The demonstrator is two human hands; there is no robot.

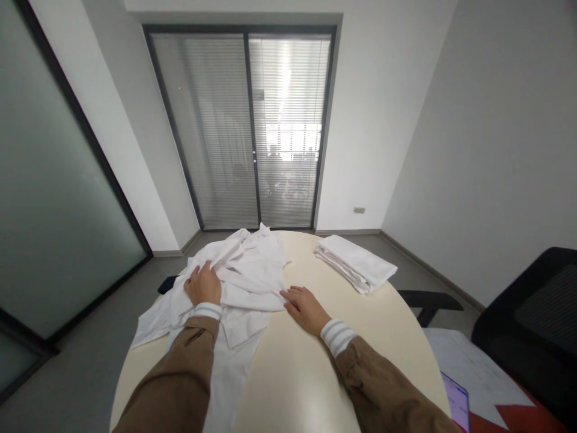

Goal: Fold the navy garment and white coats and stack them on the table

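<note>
A crumpled white shirt lies spread over the left and far part of the round table, with a sleeve-like length hanging toward the left edge. My left hand rests on top of the cloth, fingers bent and slightly apart. At the shirt's right edge, my right hand has its fingertips closed on a bit of fabric, drawing a fold toward it. Some white cloth also runs under my left forearm to the near edge. Farther right sits a folded white cloth, apart from both hands.
The cream round table carries the cloths. A dark object shows at its left edge. Right of it are a black chair, a phone and a white-and-red item. Glass doors with blinds stand behind.
</note>
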